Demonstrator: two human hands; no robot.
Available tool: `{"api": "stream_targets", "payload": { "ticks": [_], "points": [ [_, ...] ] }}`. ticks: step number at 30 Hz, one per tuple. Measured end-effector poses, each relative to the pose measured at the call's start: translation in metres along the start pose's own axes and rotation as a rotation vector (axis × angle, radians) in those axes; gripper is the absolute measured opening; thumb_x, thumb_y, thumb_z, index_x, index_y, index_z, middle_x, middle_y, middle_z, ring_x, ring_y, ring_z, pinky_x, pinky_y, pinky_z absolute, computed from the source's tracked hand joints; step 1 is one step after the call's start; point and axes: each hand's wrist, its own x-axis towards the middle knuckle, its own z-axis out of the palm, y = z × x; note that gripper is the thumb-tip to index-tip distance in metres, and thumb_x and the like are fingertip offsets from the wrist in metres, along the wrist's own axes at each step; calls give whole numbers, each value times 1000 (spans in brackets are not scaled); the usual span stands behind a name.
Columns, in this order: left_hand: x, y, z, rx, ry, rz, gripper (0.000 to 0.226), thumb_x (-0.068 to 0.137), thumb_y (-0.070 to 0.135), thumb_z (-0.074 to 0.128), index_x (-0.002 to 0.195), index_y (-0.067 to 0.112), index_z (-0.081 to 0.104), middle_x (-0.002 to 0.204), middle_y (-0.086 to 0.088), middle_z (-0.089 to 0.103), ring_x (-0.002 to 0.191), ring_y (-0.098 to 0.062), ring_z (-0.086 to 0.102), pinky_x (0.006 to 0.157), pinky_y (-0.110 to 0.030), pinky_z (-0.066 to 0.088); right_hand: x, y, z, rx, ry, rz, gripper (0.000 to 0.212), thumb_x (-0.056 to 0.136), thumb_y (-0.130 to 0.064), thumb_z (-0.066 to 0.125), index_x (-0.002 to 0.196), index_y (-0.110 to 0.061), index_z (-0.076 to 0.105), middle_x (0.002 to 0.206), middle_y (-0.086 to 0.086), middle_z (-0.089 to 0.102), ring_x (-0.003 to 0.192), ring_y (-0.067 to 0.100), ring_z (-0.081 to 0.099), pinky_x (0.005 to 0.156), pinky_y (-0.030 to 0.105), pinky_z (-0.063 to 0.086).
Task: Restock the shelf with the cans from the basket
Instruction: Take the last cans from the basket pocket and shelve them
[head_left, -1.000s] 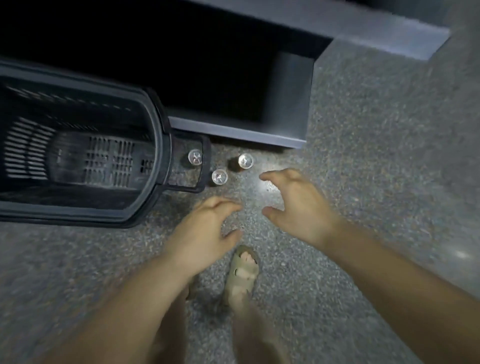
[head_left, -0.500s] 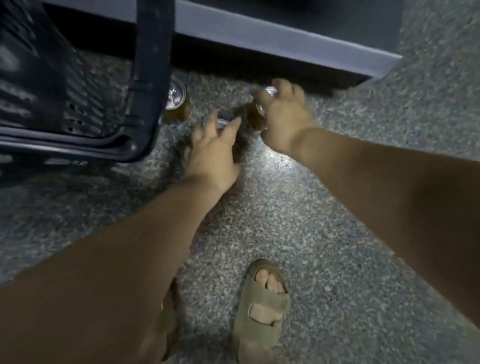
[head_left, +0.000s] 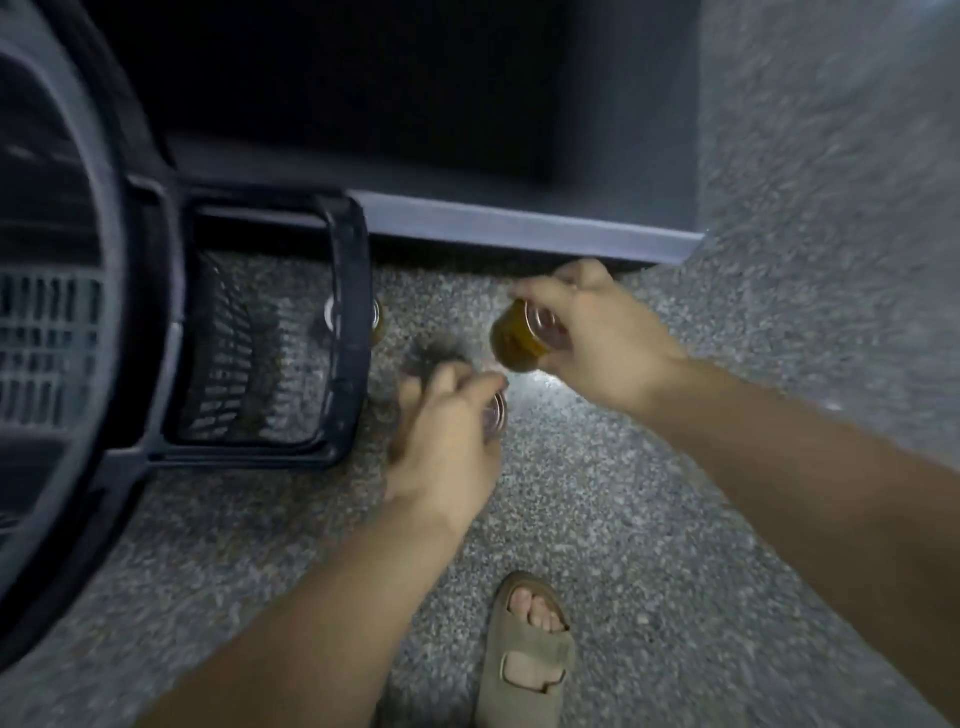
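Partly hidden: third can (head_left: 376, 316) behind basket handle (head_left: 349, 332).

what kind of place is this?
Probably a shop aisle, though dim: a plastic shopping basket on speckled floor, a low shelf, and small cans being picked up by hand.

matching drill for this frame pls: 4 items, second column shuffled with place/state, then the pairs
Things:
1. right hand
2. left hand
3. third can
4. sandal

Places/states:
A. on the floor, partly hidden behind the basket handle
B. on a foot at the bottom of the view
C. holds an amber can lifted and tilted near the shelf edge
D. curled round a can low by the floor

Pairs: 1-C, 2-D, 3-A, 4-B
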Motion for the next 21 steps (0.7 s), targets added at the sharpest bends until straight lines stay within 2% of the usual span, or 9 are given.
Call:
{"api": "stream_targets", "payload": {
  "ticks": [5,10,13,15,18,21],
  "points": [
    [-69,91,-120,-41,-43,96,54,73,28,73,120,42,52,124,13,45,104,-12,32,85,-29,44,-110,-61,-148,24,36,-50,69,74,-11,71,125,-47,43,129,-3,37,113,23,48,98,39,44],
    [-116,176,-296,8,5,222,57,69,32,71,118,50,47,115,25,39,99,-6,29,85,-27,43,-205,-147,-306,-9,174,-119,74,73,-16,73,120,-54,30,126,-16,30,110,12,45,94,30,44],
    [-143,215,-414,80,71,285,72,66,37,68,117,61,24,113,32,32,100,-1,27,84,-27,44,-254,-206,-387,-29,293,-195,76,70,-17,72,117,-57,28,118,-29,24,111,3,40,92,21,38],
    [-165,238,-489,144,139,329,75,66,46,65,112,67,9,118,38,21,103,3,22,84,-21,43,-284,-245,-436,-35,361,-261,76,69,-18,71,114,-62,28,120,-34,18,110,-5,37,88,14,36],
    [-200,268,-596,187,207,429,69,67,49,65,107,71,12,118,40,14,105,6,20,84,-16,39,-327,-304,-510,-31,412,-331,76,68,-21,72,110,-68,31,121,-39,18,108,-9,38,79,13,38],
    [-233,297,-691,184,264,517,56,65,47,70,102,70,34,112,40,24,107,12,23,79,-14,37,-364,-356,-579,-38,449,-402,74,62,-21,76,107,-67,39,114,-36,32,104,-8,44,78,16,43]
  ]
}}
